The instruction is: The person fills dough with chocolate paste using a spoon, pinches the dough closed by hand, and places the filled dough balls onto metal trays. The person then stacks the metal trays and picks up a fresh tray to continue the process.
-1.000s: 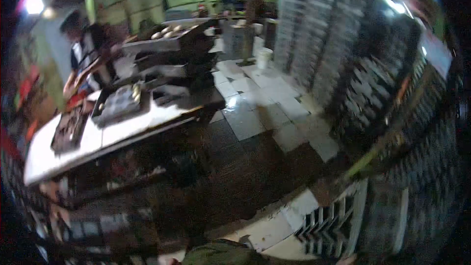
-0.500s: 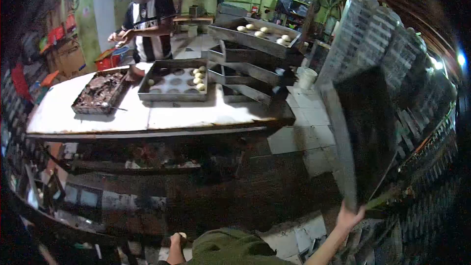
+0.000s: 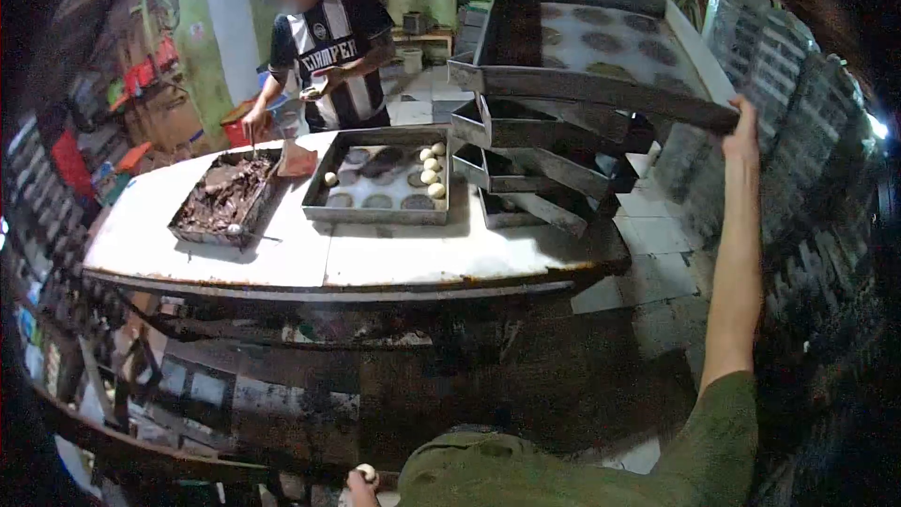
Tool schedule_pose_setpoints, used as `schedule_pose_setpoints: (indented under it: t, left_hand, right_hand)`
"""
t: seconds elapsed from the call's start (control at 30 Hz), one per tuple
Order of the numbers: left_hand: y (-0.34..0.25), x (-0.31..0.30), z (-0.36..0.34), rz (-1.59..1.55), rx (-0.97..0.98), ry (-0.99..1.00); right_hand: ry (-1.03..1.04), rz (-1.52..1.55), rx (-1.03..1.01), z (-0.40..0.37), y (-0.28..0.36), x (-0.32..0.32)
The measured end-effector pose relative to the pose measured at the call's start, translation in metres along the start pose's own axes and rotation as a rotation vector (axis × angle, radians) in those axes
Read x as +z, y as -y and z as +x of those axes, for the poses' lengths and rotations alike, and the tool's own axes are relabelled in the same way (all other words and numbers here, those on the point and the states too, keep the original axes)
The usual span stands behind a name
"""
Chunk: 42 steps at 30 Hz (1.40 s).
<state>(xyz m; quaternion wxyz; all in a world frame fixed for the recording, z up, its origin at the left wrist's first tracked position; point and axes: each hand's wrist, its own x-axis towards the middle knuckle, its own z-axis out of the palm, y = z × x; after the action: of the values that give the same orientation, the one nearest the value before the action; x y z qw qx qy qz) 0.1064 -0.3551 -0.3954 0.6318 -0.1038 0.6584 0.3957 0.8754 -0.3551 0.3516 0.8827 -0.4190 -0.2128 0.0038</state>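
Note:
My right hand (image 3: 741, 134) grips the near right corner of a metal baking tray (image 3: 601, 94). This tray sits tilted at the top of a stack of trays (image 3: 535, 161); its white lining bears dark round marks. Low in the view, my left hand (image 3: 359, 491) is closed around a small pale dough ball (image 3: 367, 471), partly hidden by its fingers. On the white table (image 3: 404, 258) stands another tray (image 3: 375, 216), with several dough balls (image 3: 431, 169) along its right side and one at its left.
Across the table a person (image 3: 333, 66) dips a tool into a pan of dark brown filling (image 3: 225, 192); their other hand is raised at the waist. Grey slatted stacks (image 3: 741, 103) rise on the right. A dark wooden beam (image 3: 122, 437) crosses the lower left.
My right hand has swung the tray from the right side up onto the stack, covering the tray of dough balls there. The other person has reached into the filling. My view has shifted.

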Motion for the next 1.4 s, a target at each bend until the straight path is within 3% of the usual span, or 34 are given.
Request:
schedule_pose_setpoints:
  t: [0.03,0.07,0.27,0.37,0.43,0.57,0.63,0.7,0.77,0.83,0.9,1.0,1.13,1.2,1.27,1.4]
  left_hand:
    - [0.011,-0.007,0.000,0.007,-0.089,0.056]
    - [0.022,-0.006,-0.002,0.015,-0.181,0.112]
    - [0.090,0.086,-0.101,0.313,-0.044,0.045]
    - [0.098,0.146,-0.137,0.362,0.010,0.043]
    - [0.102,0.176,-0.151,0.378,0.045,0.044]
    - [0.104,0.221,-0.170,0.416,0.091,0.045]
    - [0.102,0.234,-0.173,0.415,0.107,0.046]
    - [0.103,0.241,-0.176,0.413,0.118,0.042]
    - [0.105,0.246,-0.176,0.406,0.117,0.034]
    - [0.106,0.250,-0.177,0.400,0.116,0.030]
    - [0.103,0.249,-0.175,0.398,0.118,0.029]
    - [0.094,0.241,-0.170,0.405,0.116,0.026]
    - [0.073,0.217,-0.160,0.433,0.104,0.032]
    - [0.056,0.201,-0.150,0.455,0.099,0.046]
    - [0.035,0.181,-0.138,0.481,0.095,0.059]
    - [-0.006,0.144,-0.111,0.551,0.068,0.086]
  right_hand:
    - [0.093,0.051,0.053,0.062,-0.030,-0.009]
    - [0.114,0.036,0.178,0.063,-0.041,0.006]
    - [0.230,0.059,0.379,0.127,-0.109,0.029]
    - [0.176,-0.025,0.404,0.150,-0.137,0.019]
    - [0.364,-0.018,0.536,0.185,-0.169,-0.002]
    - [0.283,-0.082,0.531,0.194,-0.186,-0.017]
    - [0.173,-0.170,0.287,0.193,-0.199,-0.028]
    - [0.062,-0.472,-0.298,0.156,-0.175,-0.021]
    - [0.200,-0.577,-0.529,0.085,-0.131,0.003]
    - [0.468,-0.912,-0.953,0.063,-0.124,0.014]
    - [0.658,-1.009,-1.098,0.022,-0.104,0.050]
    - [0.664,-1.060,-1.276,-0.005,-0.107,0.092]
    - [0.752,-1.132,-1.255,-0.026,-0.124,0.139]
    - [0.837,-1.334,-1.124,-0.033,-0.141,0.151]
    - [0.884,-1.499,-0.863,-0.023,-0.159,0.154]
    - [0.685,-1.558,-0.858,-0.047,-0.167,0.149]
